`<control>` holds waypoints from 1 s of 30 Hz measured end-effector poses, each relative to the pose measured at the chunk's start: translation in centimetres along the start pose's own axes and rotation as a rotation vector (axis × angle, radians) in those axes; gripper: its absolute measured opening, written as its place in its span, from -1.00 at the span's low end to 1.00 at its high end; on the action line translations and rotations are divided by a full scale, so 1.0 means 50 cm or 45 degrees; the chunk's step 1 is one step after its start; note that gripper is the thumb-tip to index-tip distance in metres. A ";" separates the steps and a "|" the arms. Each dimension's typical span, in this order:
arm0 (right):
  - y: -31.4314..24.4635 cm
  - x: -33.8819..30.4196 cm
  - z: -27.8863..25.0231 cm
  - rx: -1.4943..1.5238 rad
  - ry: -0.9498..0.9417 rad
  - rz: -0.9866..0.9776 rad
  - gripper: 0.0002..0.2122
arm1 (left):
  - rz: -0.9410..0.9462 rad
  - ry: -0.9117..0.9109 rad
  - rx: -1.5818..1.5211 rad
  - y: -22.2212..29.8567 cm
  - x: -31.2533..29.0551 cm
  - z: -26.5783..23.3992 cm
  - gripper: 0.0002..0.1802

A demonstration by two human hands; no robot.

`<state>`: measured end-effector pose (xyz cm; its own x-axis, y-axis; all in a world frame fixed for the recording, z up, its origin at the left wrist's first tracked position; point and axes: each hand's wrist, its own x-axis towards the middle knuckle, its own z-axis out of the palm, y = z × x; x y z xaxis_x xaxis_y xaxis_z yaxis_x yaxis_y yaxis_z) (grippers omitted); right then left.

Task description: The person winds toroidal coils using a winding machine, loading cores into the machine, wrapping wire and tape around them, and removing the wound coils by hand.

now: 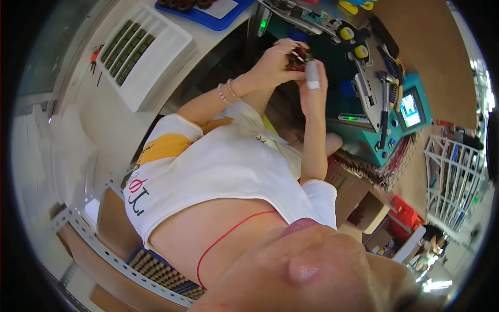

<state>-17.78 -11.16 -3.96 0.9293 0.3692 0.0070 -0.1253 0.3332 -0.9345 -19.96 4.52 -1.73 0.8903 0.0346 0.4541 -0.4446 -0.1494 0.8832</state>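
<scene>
My left hand [276, 66] is closed round a small dark reddish-brown part [296, 58] with shiny edges. Its exact kind is hard to make out, since fingers cover much of it. Against the part's right side, my right hand [314, 86] is closed too, its fingers meeting the left ones. A pale grey-white wrap [312, 75] covers one finger of the right hand. Both hands are held over my lap, just left of a teal machine [358, 136].
The machine carries a lit screen [410, 110], yellow rollers [360, 51] and a hammer [385, 99]. At left stands a white box [165, 60] with rows of dark green pieces. A blue tray [222, 22] holds brown rings. At right are a white wire rack [448, 179] and a red bin [405, 212].
</scene>
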 end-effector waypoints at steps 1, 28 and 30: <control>0.006 -0.001 0.010 0.049 -0.096 0.116 -0.70 | -0.168 0.079 -0.123 -0.001 -0.021 -0.012 -0.35; 0.215 -0.266 -0.269 -0.338 0.123 0.541 -0.87 | 0.098 0.786 1.426 -0.043 -0.067 -0.417 -0.77; 0.214 -0.280 -0.269 -0.359 0.167 0.533 -0.87 | 0.078 0.572 1.781 -0.015 -0.075 -0.528 -0.73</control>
<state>-27.46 -24.46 -18.85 0.8574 0.3031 -0.4159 -0.4143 -0.0728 -0.9072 -25.55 30.58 -1.00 0.6528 0.2516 0.7145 0.2083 -0.9665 0.1500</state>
